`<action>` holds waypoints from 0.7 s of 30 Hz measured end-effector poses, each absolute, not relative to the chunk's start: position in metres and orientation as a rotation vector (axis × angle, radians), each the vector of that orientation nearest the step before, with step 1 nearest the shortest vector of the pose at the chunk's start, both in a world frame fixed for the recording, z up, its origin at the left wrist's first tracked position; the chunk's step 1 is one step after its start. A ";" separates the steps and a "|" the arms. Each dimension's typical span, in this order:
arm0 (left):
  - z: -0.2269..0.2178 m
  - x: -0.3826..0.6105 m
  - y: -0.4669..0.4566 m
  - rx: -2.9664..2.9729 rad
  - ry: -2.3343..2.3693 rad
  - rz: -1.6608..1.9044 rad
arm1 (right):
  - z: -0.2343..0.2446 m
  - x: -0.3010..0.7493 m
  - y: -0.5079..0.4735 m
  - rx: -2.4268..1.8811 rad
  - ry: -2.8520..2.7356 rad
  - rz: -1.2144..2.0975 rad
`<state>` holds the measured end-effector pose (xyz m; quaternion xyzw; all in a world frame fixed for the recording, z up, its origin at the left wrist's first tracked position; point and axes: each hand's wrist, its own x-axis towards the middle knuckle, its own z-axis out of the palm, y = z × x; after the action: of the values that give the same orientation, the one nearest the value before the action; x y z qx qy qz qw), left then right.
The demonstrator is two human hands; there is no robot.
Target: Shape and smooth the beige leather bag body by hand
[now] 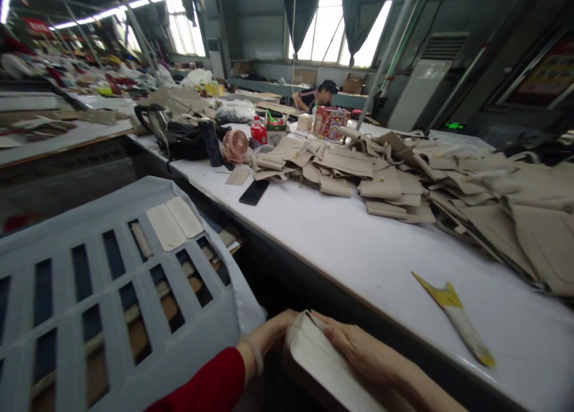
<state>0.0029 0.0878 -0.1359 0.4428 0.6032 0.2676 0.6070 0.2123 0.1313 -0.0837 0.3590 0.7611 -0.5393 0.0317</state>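
Low in the view, close to the table's front edge, I hold a pale cream folded piece [318, 355], perhaps of leather, between both hands. It is tilted, with one rounded corner toward me, and its lower part runs out of view. My left hand [281, 327] grips its far left side, and most of those fingers are hidden behind it. Along its right side lies my right hand [352, 343], fingers closed against the far edge. On the white table [341, 244], to the right, rests a yellow-ended flat tool [457, 316] with a pale wrapped handle.
Many beige leather pieces [381, 176] are heaped across the table. A black phone [254, 192], a pink fan [235, 146] and a red can [259, 132] stand farther back. At left is a grey slotted plastic crate [179, 334] bearing two cream pieces [174, 222]. Another person [316, 95] sits beyond.
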 end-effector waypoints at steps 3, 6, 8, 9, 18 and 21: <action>-0.136 -0.005 0.111 1.150 1.445 0.481 | -0.084 0.244 0.128 1.136 2.277 -1.659; -0.124 -0.005 0.128 1.277 1.393 0.432 | -0.082 0.277 0.126 1.177 2.186 -1.672; -0.110 -0.001 0.133 1.373 1.315 0.362 | -0.079 0.296 0.123 1.164 2.140 -1.683; -0.103 0.002 0.134 1.423 1.284 0.322 | -0.076 0.303 0.122 1.159 2.116 -1.690; -0.083 0.007 0.154 1.671 1.178 0.028 | -0.072 0.318 0.120 1.263 1.940 -1.908; -0.079 0.013 0.162 1.730 1.168 -0.062 | -0.080 0.310 0.124 1.268 1.979 -1.901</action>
<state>0.0135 0.1622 -0.0788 0.7161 0.4835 -0.0256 0.5028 0.3104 0.1239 -0.0802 0.4188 0.6536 -0.6276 0.0592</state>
